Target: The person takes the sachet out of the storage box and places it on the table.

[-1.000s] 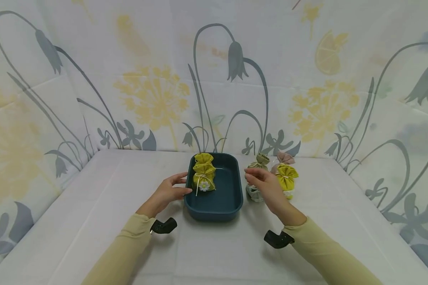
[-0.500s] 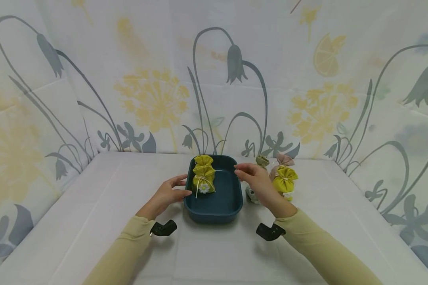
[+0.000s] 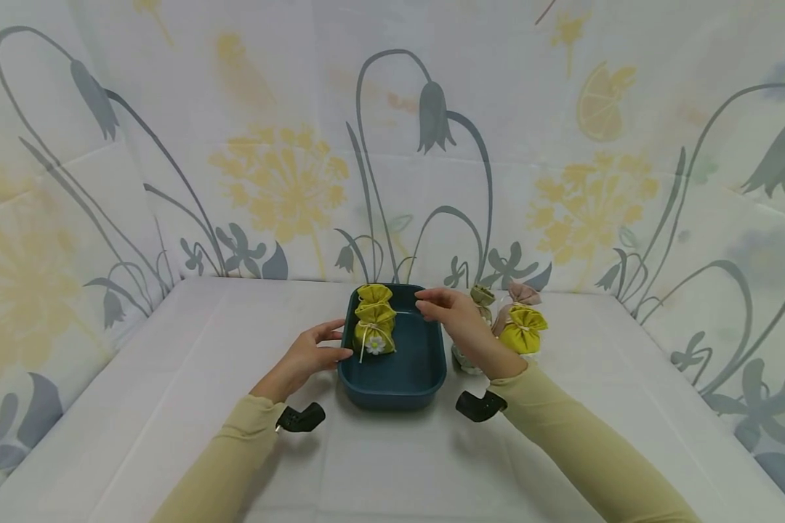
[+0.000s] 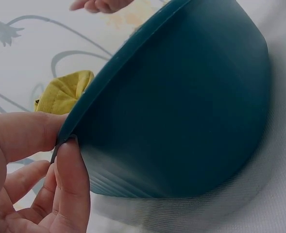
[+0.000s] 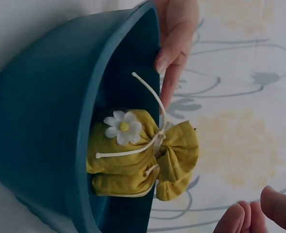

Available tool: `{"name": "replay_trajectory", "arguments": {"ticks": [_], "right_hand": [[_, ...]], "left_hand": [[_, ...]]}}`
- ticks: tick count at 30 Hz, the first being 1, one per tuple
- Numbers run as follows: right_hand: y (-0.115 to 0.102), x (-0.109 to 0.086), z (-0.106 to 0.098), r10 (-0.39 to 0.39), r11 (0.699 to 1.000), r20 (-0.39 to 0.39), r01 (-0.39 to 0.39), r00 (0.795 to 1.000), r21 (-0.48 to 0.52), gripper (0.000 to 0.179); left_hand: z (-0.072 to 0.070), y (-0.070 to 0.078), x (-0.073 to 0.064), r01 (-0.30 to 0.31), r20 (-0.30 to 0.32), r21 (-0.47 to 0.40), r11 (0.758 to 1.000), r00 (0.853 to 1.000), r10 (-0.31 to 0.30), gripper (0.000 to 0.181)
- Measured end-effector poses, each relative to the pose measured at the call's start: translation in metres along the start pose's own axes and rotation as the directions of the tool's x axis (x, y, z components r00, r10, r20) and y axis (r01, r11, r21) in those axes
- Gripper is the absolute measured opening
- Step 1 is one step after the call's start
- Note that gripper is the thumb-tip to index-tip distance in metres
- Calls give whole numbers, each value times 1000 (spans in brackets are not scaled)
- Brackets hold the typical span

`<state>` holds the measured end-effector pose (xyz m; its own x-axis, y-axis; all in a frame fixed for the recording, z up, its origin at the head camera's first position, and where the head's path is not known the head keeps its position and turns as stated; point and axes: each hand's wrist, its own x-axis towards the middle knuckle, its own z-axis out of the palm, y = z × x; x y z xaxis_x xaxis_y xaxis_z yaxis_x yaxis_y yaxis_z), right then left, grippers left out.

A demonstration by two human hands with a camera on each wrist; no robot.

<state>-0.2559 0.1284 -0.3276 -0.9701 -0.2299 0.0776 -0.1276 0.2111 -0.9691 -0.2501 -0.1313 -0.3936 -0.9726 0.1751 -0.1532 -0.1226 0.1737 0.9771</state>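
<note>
A dark teal tub (image 3: 392, 399) stands on the white-covered table. My left hand (image 3: 304, 359) pinches its left rim between thumb and fingers, as the left wrist view shows on the tub wall (image 4: 181, 97). Two yellow-green drawstring pouches stand one behind the other along the tub's left side. A white flower and pale cord decorate the front pouch (image 5: 126, 141); the rear pouch (image 3: 374, 293) is partly hidden. Over the tub's right rim hovers my right hand (image 3: 464, 323), fingers loosely bent. Nothing shows between its fingertips in the right wrist view.
Right of the tub stand several more pouches: a bright yellow one (image 3: 523, 330), a pink one (image 3: 525, 293), an olive one (image 3: 482, 295) and a pale grey-green shape (image 3: 466, 361), partly behind my right arm. A flower-printed cloth (image 3: 288, 181) hangs behind the table.
My right hand has moved left and slightly away from me, from beside the pouches on the right to above the tub's right rim. The left hand stays at the tub.
</note>
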Motion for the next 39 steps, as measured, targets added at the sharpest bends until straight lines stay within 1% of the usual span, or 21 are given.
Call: {"name": "replay_trajectory", "arguments": {"ticks": [4, 11, 16, 20, 22, 26, 29, 31, 34, 39], "right_hand": [[2, 10, 2, 44, 999, 11, -44, 999, 0, 33], [7, 28, 5, 83, 996, 15, -83, 996, -29, 33], [9, 39, 8, 111, 993, 26, -109, 994, -43, 33], [11, 47, 12, 109, 994, 65, -107, 992, -34, 35], [11, 49, 15, 103, 995, 100, -102, 990, -23, 37], [13, 52, 20, 99, 994, 155, -88, 983, -72, 40], [14, 53, 23, 110, 989, 172, -90, 979, -119, 41], [15, 55, 25, 119, 987, 184, -95, 976, -133, 40], [16, 57, 27, 128, 986, 200, -103, 971, -128, 40], [18, 61, 32, 143, 985, 183, -122, 973, -124, 37]], "left_hand": [[0, 1, 0, 3, 4, -2, 1000, 1000, -3, 66], [-1, 1, 3, 22, 16, 13, 1000, 1000, -22, 67], [0, 2, 1, 21, 11, 12, 1000, 1000, -21, 67], [0, 1, 0, 11, 1, 15, 1000, 1000, -11, 66], [0, 0, 1, 7, -3, 16, 1000, 1000, -7, 66], [0, -2, 2, 15, -14, 14, 1000, 1000, -15, 66], [0, -2, 2, 15, -10, 20, 1000, 1000, -15, 66], [0, -1, 2, 16, -8, 21, 1000, 1000, -16, 66], [0, 0, 1, 13, -3, 24, 1000, 1000, -13, 66], [0, 1, 0, 7, 3, 25, 1000, 1000, -7, 66]]}}
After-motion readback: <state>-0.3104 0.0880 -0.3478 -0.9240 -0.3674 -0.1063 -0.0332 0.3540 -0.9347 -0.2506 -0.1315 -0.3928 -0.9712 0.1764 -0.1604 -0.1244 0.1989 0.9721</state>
